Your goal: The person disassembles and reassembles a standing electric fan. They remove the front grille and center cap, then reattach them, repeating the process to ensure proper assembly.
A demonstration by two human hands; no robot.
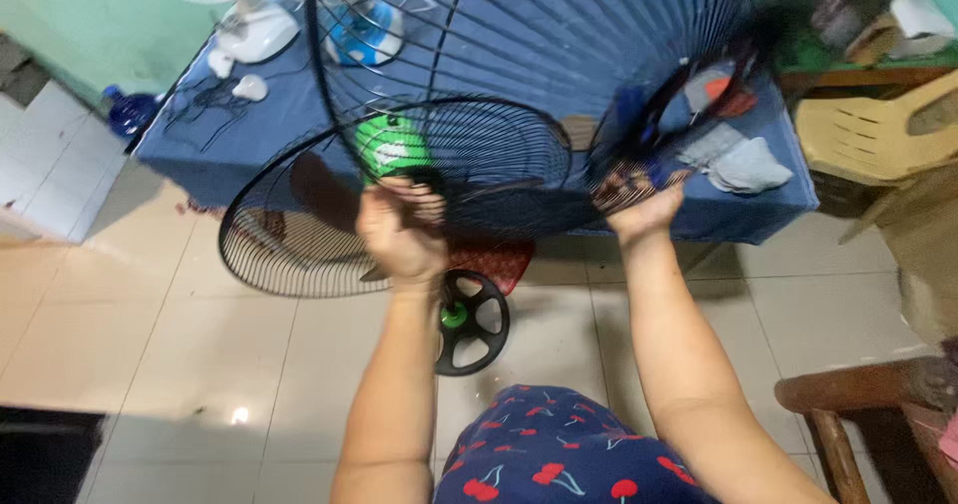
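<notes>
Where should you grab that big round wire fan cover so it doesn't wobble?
Probably by the outer rim, one hand each side. The cover is a wide, shallow dome of thin wires, so the stiff ring gives the firmest hold. Here the right hand is at its lower edge, and the left hand is by the fan's green hub.

1 head-worn view, looking steeply down, close over raised arms, tiled floor (200,364) beyond

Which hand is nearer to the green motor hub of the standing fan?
Left. The left hand is right below the green motor hub, nearly touching; the right hand is far to its right, gripping the loose black wire fan guard.
</notes>
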